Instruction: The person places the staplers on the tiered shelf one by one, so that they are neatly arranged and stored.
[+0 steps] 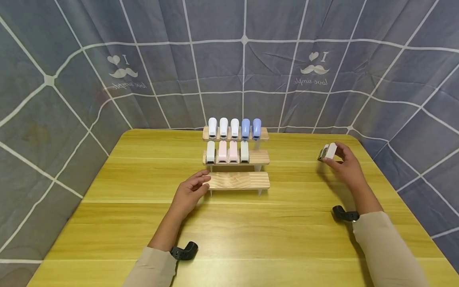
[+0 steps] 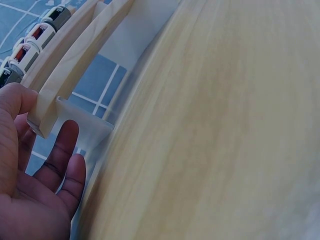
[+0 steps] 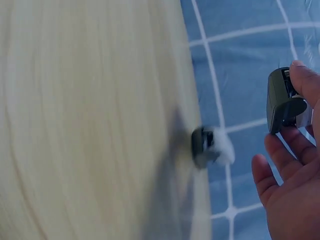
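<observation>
My right hand (image 1: pixel 347 164) pinches a white stapler with a dark base (image 1: pixel 330 151) between thumb and fingers, over the right side of the table. In the right wrist view its dark underside faces the camera. A second stapler (image 3: pixel 215 147), white and dark, stands on the table just beyond it. My left hand (image 1: pixel 191 192) is at the left end of the lowest wooden shelf (image 1: pixel 238 181). Thumb and forefinger pinch that end in the left wrist view, while the other fingers stay loose beside the clear leg (image 2: pixel 85 122). No stapler stands on this shelf.
Behind it, the middle shelf (image 1: pixel 259 157) bears two pink and two pale staplers (image 1: pixel 222 152). The top shelf (image 1: pixel 264 133) bears white and blue staplers (image 1: pixel 245 128). A grey checked curtain (image 1: pixel 222 67) surrounds the back and sides of the wooden table (image 1: pixel 279 235).
</observation>
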A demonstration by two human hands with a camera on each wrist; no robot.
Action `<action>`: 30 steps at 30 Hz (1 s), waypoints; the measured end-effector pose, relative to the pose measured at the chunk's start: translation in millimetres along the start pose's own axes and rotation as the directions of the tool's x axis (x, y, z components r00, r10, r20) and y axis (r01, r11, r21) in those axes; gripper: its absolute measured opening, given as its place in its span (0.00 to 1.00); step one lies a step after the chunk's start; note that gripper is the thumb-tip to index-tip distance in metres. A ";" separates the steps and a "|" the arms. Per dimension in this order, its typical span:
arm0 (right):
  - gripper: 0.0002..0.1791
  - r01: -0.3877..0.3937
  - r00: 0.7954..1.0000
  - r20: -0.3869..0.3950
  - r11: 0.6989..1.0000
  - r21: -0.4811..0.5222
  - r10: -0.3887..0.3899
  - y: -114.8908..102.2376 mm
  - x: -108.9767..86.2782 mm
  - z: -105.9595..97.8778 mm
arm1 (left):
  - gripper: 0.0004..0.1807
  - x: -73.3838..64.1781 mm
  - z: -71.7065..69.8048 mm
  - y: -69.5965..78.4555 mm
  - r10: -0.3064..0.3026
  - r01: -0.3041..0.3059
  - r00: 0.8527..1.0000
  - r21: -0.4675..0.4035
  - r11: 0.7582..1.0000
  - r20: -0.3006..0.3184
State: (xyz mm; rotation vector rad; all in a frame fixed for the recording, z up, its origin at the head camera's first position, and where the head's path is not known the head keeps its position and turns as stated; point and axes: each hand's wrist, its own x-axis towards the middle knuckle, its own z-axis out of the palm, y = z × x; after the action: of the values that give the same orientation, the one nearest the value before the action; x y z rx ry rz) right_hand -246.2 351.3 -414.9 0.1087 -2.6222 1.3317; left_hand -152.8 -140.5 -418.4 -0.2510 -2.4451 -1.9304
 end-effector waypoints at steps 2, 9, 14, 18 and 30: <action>0.42 0.017 1.000 0.011 1.000 0.002 -0.017 -9.2 -1.4 2.5 | 0.15 -0.1 0.0 0.2 0.000 0.000 1.000 -0.002 1.000 0.000; 0.42 0.068 0.997 0.020 0.997 0.035 -0.069 -37.6 -3.3 10.0 | 0.15 0.5 0.1 -0.2 -0.002 0.002 1.000 0.001 1.000 -0.004; 0.41 0.111 0.994 0.009 0.992 0.064 -0.112 -52.4 -4.6 17.5 | 0.15 1.1 -0.2 -0.8 0.002 -0.002 1.000 0.000 1.000 -0.002; 0.41 0.142 0.990 0.006 0.987 0.076 -0.143 -63.3 -7.4 23.0 | 0.15 1.2 -0.6 -1.2 -0.002 0.002 1.000 0.002 1.000 -0.001; 0.39 0.206 0.978 0.036 0.978 0.037 -0.207 -83.4 -13.7 45.7 | 0.15 1.2 -0.1 -2.0 -0.010 0.010 1.000 0.008 1.000 0.002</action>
State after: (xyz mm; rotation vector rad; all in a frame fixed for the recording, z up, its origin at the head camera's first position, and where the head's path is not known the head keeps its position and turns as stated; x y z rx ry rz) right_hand -226.5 264.8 -378.0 0.4048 -2.5388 1.3134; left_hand -154.3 -141.0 -420.1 -0.2415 -2.4602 -1.9244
